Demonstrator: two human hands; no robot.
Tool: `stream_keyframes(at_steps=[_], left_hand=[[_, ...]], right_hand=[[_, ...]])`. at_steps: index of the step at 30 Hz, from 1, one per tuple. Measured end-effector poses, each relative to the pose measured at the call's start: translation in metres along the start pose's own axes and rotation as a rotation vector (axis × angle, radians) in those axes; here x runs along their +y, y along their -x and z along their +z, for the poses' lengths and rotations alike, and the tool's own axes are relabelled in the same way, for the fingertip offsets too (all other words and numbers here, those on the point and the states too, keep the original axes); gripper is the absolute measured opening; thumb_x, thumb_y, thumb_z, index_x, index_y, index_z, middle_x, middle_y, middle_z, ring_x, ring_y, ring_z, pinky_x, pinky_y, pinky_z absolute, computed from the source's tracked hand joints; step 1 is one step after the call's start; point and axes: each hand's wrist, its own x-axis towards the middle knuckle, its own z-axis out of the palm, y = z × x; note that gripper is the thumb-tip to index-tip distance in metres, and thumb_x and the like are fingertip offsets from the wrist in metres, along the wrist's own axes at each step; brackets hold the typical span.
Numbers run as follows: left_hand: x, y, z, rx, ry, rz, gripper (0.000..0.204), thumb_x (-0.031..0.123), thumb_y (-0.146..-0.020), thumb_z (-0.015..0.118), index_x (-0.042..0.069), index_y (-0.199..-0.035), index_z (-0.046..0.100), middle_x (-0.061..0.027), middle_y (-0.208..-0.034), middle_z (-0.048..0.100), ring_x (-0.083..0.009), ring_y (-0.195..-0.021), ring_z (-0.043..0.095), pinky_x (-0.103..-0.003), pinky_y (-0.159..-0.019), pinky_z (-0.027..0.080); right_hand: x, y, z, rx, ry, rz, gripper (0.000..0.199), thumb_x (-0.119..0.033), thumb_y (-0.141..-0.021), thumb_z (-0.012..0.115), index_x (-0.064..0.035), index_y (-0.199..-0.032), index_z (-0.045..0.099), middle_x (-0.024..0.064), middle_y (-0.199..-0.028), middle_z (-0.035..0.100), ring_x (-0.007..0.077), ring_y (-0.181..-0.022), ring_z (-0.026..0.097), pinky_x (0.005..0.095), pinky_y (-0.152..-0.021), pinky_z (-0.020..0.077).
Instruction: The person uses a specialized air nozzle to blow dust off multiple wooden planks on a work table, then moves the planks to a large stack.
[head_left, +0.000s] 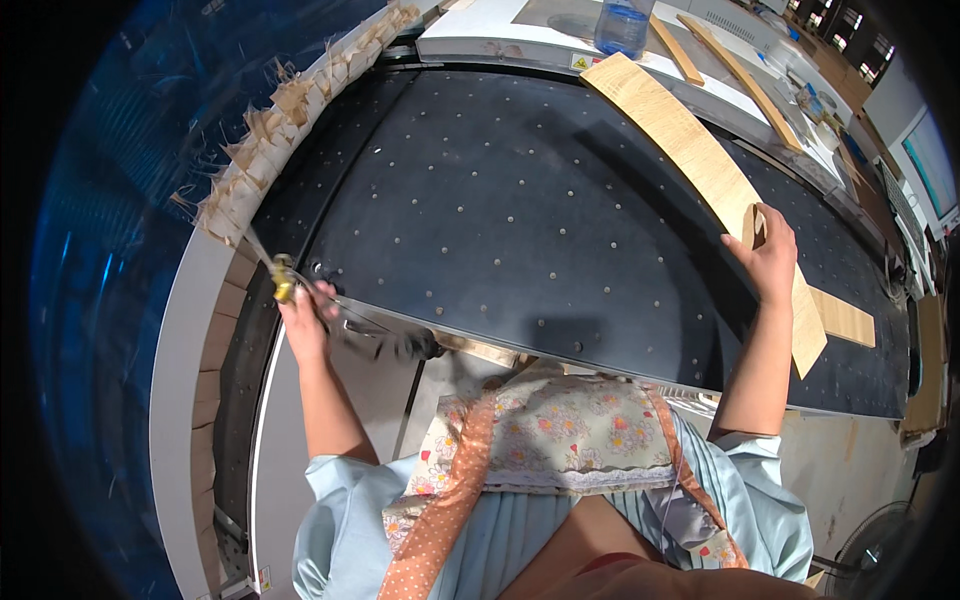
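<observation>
A wide black perforated machine bed lies in front of me. My right hand grips the edge of a long thin wooden strip that runs diagonally across the bed's right side. My left hand is closed around a small tool with a yellow handle at the bed's left front corner; a thin hose or cable trails from it toward my body. A second, shorter wooden piece lies on the bed just right of the strip's near end.
Frayed tan material lines the bed's curved left rim. Behind the bed, a white machine housing carries a clear plastic bottle and two narrow wooden slats. A fan stands on the floor at lower right.
</observation>
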Motion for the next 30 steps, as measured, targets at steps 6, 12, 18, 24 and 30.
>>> stream_keyframes(at_steps=[6,12,18,24,30], left_hand=[[-0.031,0.058,-0.062,-0.124,-1.284,0.038,0.034,0.031,-0.096,0.044,0.001,-0.11,0.042,-0.0237,-0.081,0.062,-0.0404,-0.073,0.062,-0.048,-0.061,0.047],[-0.01,0.168,0.007,-0.807,-1.338,-0.266,0.041,0.038,-0.096,0.04,0.002,-0.113,0.042,-0.0269,-0.09,0.062,-0.043,-0.087,0.06,-0.05,-0.076,0.046],[0.003,0.164,0.041,-1.268,-1.187,-0.331,0.046,0.04,-0.096,0.038,0.002,-0.12,0.046,-0.022,-0.091,0.064,-0.0397,-0.089,0.062,-0.045,-0.078,0.048],[0.008,0.105,-0.043,-0.653,-1.224,-0.293,0.04,0.034,-0.095,0.044,0.001,-0.117,0.049,-0.0241,-0.09,0.064,-0.0418,-0.086,0.06,-0.048,-0.073,0.047],[0.004,0.059,-0.107,0.022,-1.216,0.091,0.034,0.029,-0.095,0.047,0.003,-0.116,0.048,-0.0229,-0.094,0.063,-0.0421,-0.089,0.06,-0.047,-0.074,0.047]], right_hand=[[0.007,0.007,0.001,-0.031,-0.014,-0.022,0.067,-0.036,-0.059,0.082,-0.0063,-0.113,0.056,0.0119,-0.112,0.06,0.0345,-0.105,0.054,0.0424,-0.09,0.0435],[0.014,0.0,0.015,-0.035,0.048,-0.09,0.068,-0.037,-0.058,0.082,-0.008,-0.114,0.056,0.013,-0.113,0.059,0.0344,-0.105,0.053,0.044,-0.089,0.0421],[-0.022,-0.017,0.042,-0.099,-0.119,-0.207,0.065,-0.037,-0.056,0.082,-0.0077,-0.109,0.058,0.0095,-0.103,0.06,0.0329,-0.098,0.055,0.0427,-0.084,0.0435],[-0.062,-0.012,0.084,-0.255,-0.22,-0.285,0.064,-0.038,-0.057,0.082,-0.0089,-0.109,0.057,0.0089,-0.102,0.059,0.0314,-0.101,0.054,0.0439,-0.086,0.0423],[-0.093,-0.006,0.116,-0.348,-0.217,-0.301,0.065,-0.04,-0.058,0.082,-0.0094,-0.11,0.057,0.0079,-0.101,0.059,0.0318,-0.101,0.053,0.0441,-0.086,0.0418]])
